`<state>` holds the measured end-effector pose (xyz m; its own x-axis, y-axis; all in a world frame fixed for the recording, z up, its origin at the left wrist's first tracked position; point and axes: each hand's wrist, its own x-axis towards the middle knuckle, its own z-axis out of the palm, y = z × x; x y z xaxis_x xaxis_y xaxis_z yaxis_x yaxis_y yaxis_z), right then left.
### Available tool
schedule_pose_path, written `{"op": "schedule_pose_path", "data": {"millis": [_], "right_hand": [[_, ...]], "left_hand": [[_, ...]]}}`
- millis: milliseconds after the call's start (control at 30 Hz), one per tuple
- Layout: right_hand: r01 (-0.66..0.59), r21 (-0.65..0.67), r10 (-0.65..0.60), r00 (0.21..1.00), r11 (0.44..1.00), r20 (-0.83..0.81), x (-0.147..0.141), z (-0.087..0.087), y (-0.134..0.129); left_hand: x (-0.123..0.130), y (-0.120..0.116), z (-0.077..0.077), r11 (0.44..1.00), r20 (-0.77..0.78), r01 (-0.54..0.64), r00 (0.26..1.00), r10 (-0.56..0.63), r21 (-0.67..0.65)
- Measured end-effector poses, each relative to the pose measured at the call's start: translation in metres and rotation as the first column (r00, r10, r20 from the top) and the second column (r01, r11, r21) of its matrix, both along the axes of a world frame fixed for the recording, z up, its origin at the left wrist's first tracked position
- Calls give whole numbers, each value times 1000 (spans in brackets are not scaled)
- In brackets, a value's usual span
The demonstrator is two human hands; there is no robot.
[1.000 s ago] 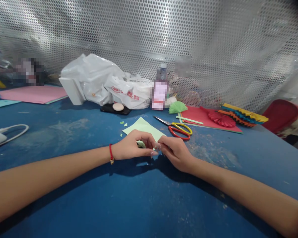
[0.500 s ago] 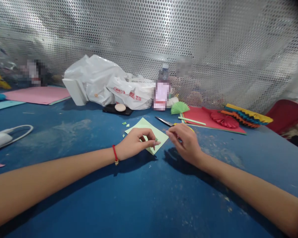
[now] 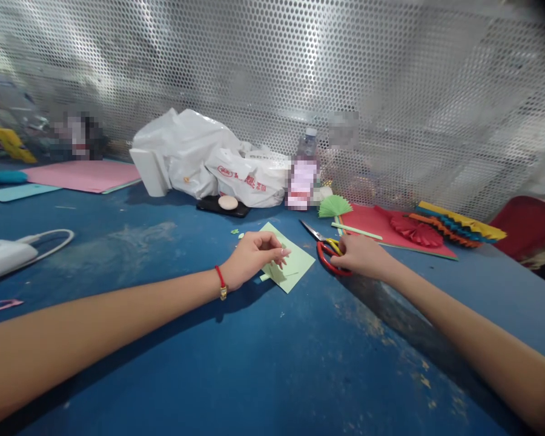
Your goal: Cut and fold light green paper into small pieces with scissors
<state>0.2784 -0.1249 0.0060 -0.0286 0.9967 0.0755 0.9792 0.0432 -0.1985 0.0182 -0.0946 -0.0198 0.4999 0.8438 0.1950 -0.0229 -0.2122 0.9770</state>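
Note:
My left hand (image 3: 254,257), with a red cord bracelet at its wrist, is over a square of light green paper (image 3: 297,263). Its thumb and fingertips are pinched together; whatever may be between them is too small to make out. A short bit of green paper (image 3: 264,277) pokes out below the palm. To the right, my right hand (image 3: 363,255) has its fingers closed at the handles of the scissors (image 3: 330,257), which have red and yellow loops. The scissors lie on the table, blades pointing away to the left. Small green paper scraps (image 3: 235,232) lie beyond my left hand.
A green paper fan (image 3: 335,206), red sheets (image 3: 363,217) and pleated paper (image 3: 463,221) lie at the back right. White plastic bags (image 3: 195,157), a bottle (image 3: 303,175) and a black phone-like slab (image 3: 209,207) line the back. A white cabled device (image 3: 4,257) sits left.
My right hand has moved right and forward, from beside the paper's corner to the scissors' handles. My left hand stays pinched over the paper. The view has shifted slightly.

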Motion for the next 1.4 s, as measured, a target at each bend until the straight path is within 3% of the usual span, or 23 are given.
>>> {"op": "schedule_pose_path", "data": {"millis": [100, 200, 367, 467, 600, 667, 733, 833, 933, 1067, 1267, 1333, 1400], "right_hand": [[-15, -118, -3, 989, 993, -151, 6, 7, 1], [-56, -158, -9, 923, 986, -385, 4, 3, -5], [-32, -11, 13, 664, 999, -748, -30, -19, -19], [-60, 13, 43, 539, 998, -841, -45, -25, -24], [-137, 51, 89, 294, 989, -952, -47, -29, -25], [-153, 104, 138, 231, 983, -963, -47, -32, -24], [-173, 148, 189, 258, 974, -948, -47, -36, -25], [-191, 163, 224, 362, 968, -905, -46, -37, -29], [-109, 215, 241, 449, 971, -861, -45, -34, -35], [-49, 239, 232, 487, 970, -842, -42, -24, -38], [-3, 93, 85, 438, 996, -895, -43, -13, -33], [29, 108, 81, 483, 994, -872, -43, -12, -33], [-29, 124, 120, 548, 992, -828, -42, -11, -35]], "left_hand": [[0, -1, 0, 999, 2, -46, 999, 46, 6], [0, -1, 1, 998, -12, -54, 998, 54, 13], [0, -2, 4, 997, -42, -69, 997, 68, -16], [-1, -4, 6, 996, -41, -83, 996, 82, -24], [-1, -3, 7, 996, -20, -79, 997, 79, -42], [-1, -3, 7, 996, -18, -79, 997, 78, -45], [-1, -2, 7, 996, -24, -75, 997, 73, -53], [-2, -2, 8, 995, -35, -61, 998, 58, -80], [-3, -3, 8, 995, -17, -51, 999, 50, -81], [-3, -3, 7, 998, 16, -51, 999, 51, -24], [-3, -1, 5, 999, 40, -16, 999, 17, -35], [-3, 0, 5, 999, 59, 16, 998, -12, -52], [-3, -1, 5, 997, 80, 51, 996, -46, -58]]}}
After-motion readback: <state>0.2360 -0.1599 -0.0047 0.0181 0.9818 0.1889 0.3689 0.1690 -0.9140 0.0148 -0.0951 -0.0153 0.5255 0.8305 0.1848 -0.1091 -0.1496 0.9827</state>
